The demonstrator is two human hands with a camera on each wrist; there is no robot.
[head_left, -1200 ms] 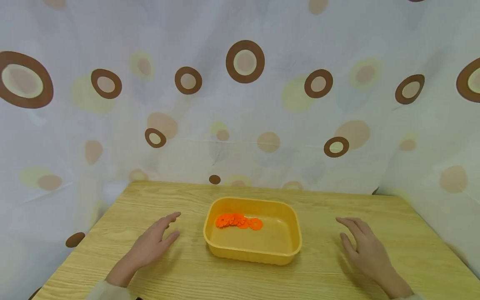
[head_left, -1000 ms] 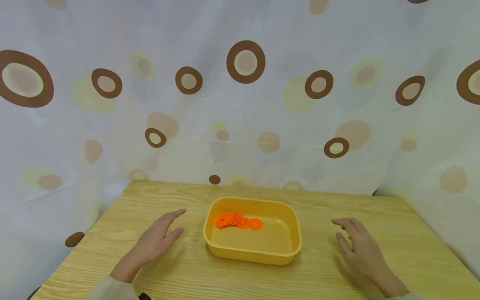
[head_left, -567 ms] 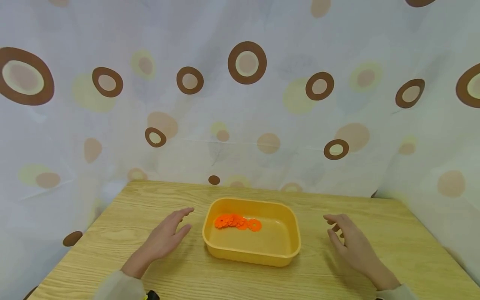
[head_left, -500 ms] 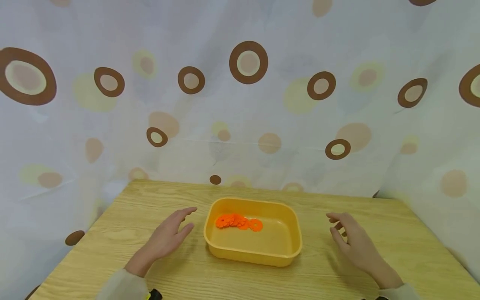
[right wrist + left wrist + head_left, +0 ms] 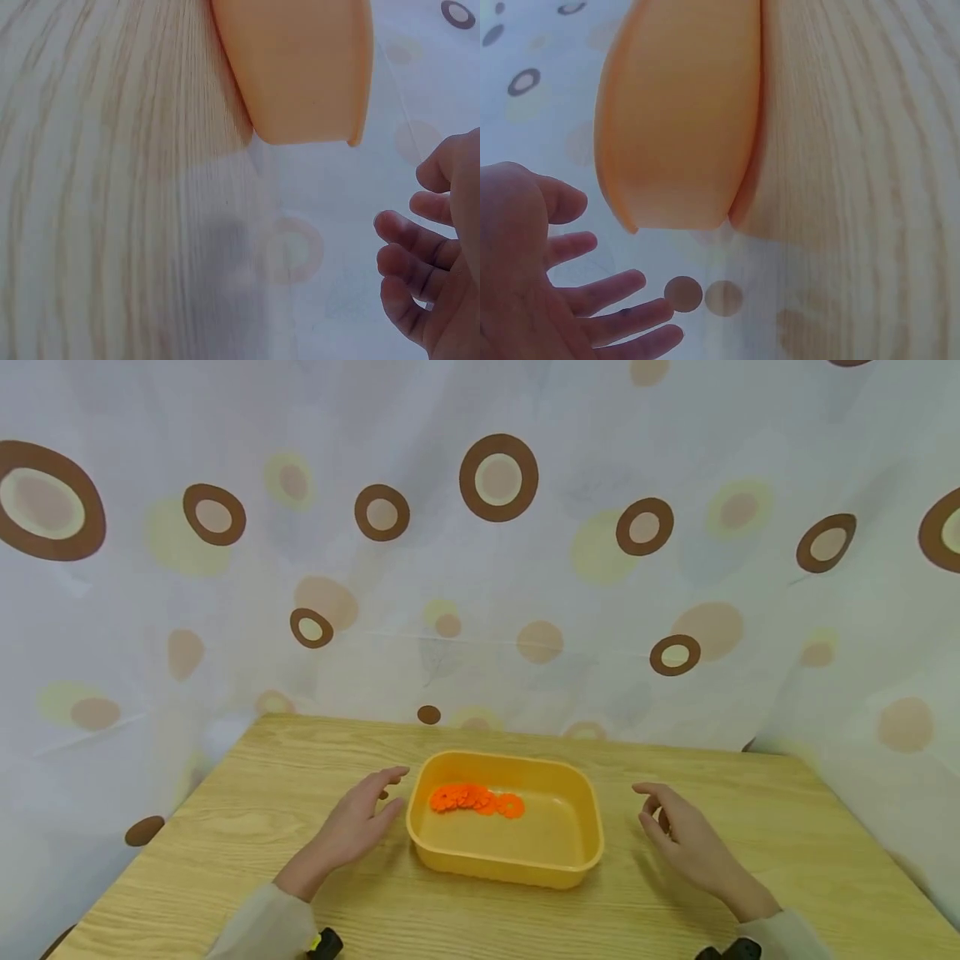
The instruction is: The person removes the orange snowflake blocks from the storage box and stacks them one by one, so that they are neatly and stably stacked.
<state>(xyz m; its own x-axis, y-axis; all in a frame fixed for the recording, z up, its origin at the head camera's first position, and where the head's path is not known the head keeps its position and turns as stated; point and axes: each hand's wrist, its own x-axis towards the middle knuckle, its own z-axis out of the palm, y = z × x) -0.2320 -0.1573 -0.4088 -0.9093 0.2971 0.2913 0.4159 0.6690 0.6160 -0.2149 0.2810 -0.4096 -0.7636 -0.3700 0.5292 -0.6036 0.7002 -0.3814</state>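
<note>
A yellow rectangular plastic tub (image 5: 502, 866) sits on the wooden table in the head view. Inside it, along the left and middle, lie several thin orange scalloped discs (image 5: 465, 797) with holes, most overlapping in a row. My left hand (image 5: 352, 822) is just left of the tub, fingertips close to its rim and fingers spread. To the right, farther from the tub, hovers my right hand (image 5: 686, 839), fingers loosely bent. Both palms face the tub's end walls, as the left wrist view shows with the tub wall (image 5: 686, 127) beyond the left hand. Neither hand holds anything.
The light wooden table (image 5: 465, 918) ends at the back against a pale curtain (image 5: 480, 577) printed with brown rings and dots, which also hangs along both sides. Black devices (image 5: 326, 943) show at the wrists by the pale sleeves (image 5: 266, 927).
Both hands have moved inward toward the tub, the left one now near its rim. The right fingers are a little more bent. The tub and discs stay in place.
</note>
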